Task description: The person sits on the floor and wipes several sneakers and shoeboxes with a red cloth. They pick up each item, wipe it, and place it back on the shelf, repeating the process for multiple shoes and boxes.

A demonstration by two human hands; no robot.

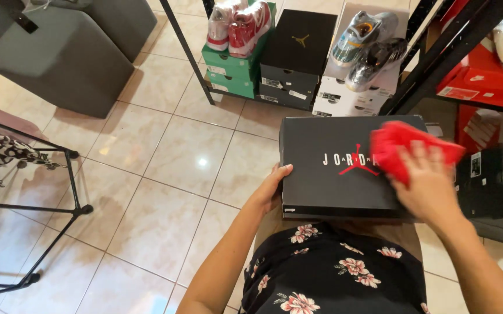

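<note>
Nearest the camera, at six o'clock, is the person's black floral-print garment [333, 273], with both bare forearms reaching forward from it. Left hand [273, 187] grips the near left edge of a black shoebox [327, 180], thumb over the lid and fingers curled out of sight beneath, so it is clamped on the box. Right hand [429, 183] lies flat on a red cloth [402, 145], fingers spread, pressing it against the lid at about three o'clock of the box top; the cloth is blurred. The shoebox sits level at centre, held above the garment and over the tiled floor [164, 168]. At twelve o'clock a black metal rack [190, 58] carries stacked green, black and white boxes topped with wrapped sneakers [240, 23]. Grey upholstered cubes [59, 58] stand at ten o'clock. A black wire stand [59, 192] is at nine o'clock.
</note>
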